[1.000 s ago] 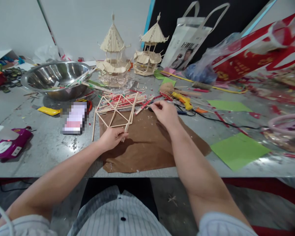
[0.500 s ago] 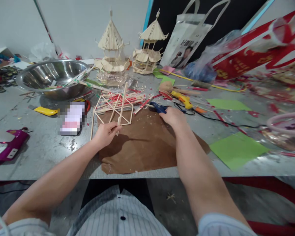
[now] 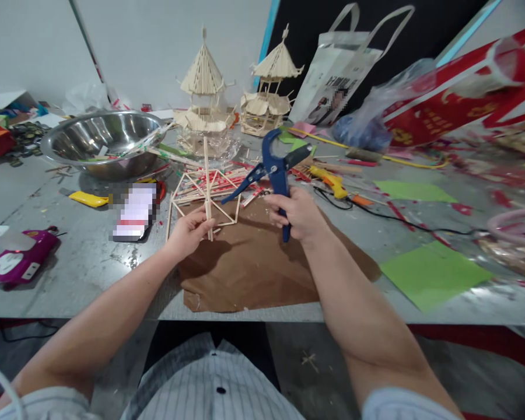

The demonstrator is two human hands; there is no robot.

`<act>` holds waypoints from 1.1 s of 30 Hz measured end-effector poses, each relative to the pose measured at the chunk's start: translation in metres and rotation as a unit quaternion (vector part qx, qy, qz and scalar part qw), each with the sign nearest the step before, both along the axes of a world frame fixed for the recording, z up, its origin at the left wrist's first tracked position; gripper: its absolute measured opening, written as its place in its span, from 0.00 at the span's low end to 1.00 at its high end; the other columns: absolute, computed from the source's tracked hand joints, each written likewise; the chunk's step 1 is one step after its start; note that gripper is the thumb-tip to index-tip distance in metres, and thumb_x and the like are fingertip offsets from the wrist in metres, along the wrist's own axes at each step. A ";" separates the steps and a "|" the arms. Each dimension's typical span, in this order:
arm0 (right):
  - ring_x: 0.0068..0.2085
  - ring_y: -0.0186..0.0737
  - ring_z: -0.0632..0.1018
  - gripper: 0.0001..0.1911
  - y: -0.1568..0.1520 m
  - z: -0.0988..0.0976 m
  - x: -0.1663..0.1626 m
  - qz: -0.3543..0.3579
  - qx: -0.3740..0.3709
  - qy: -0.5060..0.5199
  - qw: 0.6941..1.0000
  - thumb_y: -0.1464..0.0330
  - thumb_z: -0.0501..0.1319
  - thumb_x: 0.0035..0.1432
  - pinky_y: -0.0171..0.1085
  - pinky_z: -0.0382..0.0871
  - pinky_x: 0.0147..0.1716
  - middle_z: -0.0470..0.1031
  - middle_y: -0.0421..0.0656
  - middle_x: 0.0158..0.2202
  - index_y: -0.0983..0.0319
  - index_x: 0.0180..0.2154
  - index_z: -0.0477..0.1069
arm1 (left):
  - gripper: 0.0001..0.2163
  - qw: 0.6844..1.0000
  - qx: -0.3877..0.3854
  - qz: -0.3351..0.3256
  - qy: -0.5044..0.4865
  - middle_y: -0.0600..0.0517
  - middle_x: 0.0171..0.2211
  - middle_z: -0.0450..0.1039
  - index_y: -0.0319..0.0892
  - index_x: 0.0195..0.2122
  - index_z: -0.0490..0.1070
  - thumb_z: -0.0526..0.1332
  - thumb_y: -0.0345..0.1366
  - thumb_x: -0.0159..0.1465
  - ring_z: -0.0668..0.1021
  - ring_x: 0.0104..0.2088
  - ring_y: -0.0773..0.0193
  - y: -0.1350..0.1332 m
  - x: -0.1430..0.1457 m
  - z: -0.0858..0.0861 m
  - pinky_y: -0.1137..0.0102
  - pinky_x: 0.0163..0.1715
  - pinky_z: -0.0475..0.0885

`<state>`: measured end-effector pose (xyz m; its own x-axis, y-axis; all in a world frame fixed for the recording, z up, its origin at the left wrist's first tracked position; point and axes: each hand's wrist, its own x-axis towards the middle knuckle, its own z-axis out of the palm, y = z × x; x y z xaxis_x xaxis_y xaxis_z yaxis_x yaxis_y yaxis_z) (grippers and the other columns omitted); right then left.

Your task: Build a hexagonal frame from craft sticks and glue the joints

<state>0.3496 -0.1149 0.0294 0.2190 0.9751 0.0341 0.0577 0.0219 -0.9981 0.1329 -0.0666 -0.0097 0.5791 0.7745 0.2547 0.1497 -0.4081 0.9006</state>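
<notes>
My left hand (image 3: 193,231) pinches thin wooden sticks (image 3: 207,175), held nearly upright over a brown sheet (image 3: 258,274). Just behind these sticks lies a hexagonal stick frame (image 3: 238,209) with crossing spokes. Whether my left fingers also touch the frame, I cannot tell. My right hand (image 3: 301,214) is wrapped round one handle of a blue pipe cutter (image 3: 280,175), raised above the sheet with its jaws pointing away from me. The cutter's other handle swings out to the left, so its handles are apart.
Red-tipped sticks (image 3: 196,185) lie piled behind the frame. A steel basin (image 3: 61,157), a phone (image 3: 135,213) and a yellow utility knife (image 3: 87,199) are on the left. A yellow glue gun (image 3: 330,181) and green paper (image 3: 435,274) lie right. Two stick pagodas (image 3: 203,76) stand behind.
My right hand has lifted the blue pipe cutter from the table, turned it upright and brought it left, and its handles have spread. The sticks in my left hand have tilted closer to vertical.
</notes>
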 end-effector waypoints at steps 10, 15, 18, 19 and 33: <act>0.21 0.29 0.69 0.09 0.001 -0.016 -0.023 0.101 -0.016 0.203 0.974 0.71 0.61 0.36 0.31 0.63 0.19 0.66 0.35 0.20 0.62 0.26 0.66 | 0.13 0.996 -0.081 -0.034 0.022 0.55 0.21 0.65 0.37 0.24 0.67 0.55 0.43 0.56 0.69 0.21 0.73 -0.002 0.000 0.004 0.76 0.23 0.65; 0.41 0.40 0.72 0.10 0.001 -0.022 -0.035 0.159 -0.002 0.268 0.950 0.71 0.59 0.36 0.38 0.68 0.37 0.72 0.40 0.34 0.59 0.28 0.67 | 0.13 0.995 -0.094 -0.043 0.004 0.55 0.24 0.65 0.37 0.24 0.66 0.56 0.43 0.55 0.71 0.21 0.72 -0.004 0.000 -0.001 0.75 0.22 0.67; 0.43 0.42 0.72 0.08 -0.002 -0.020 -0.042 0.170 0.013 0.251 0.953 0.71 0.57 0.35 0.40 0.66 0.41 0.73 0.41 0.34 0.59 0.25 0.67 | 0.13 0.995 -0.085 -0.049 0.009 0.55 0.23 0.66 0.37 0.25 0.67 0.55 0.43 0.56 0.71 0.21 0.72 -0.005 0.001 -0.004 0.75 0.23 0.67; 0.43 0.42 0.72 0.08 -0.002 -0.019 -0.043 0.161 0.027 0.246 0.955 0.72 0.57 0.35 0.40 0.66 0.42 0.73 0.41 0.33 0.59 0.25 0.67 | 0.13 0.995 -0.089 -0.050 0.011 0.55 0.22 0.66 0.37 0.25 0.67 0.56 0.43 0.55 0.71 0.21 0.72 -0.005 0.002 -0.004 0.75 0.23 0.67; 0.29 0.39 0.74 0.07 0.008 -0.026 -0.025 -0.010 0.197 0.083 0.977 0.68 0.55 0.40 0.41 0.69 0.32 0.68 0.39 0.23 0.61 0.27 0.64 | 0.13 0.978 -0.195 0.044 -0.060 0.51 0.27 0.73 0.37 0.29 0.68 0.60 0.43 0.51 0.75 0.27 0.68 0.002 0.002 0.000 0.70 0.29 0.71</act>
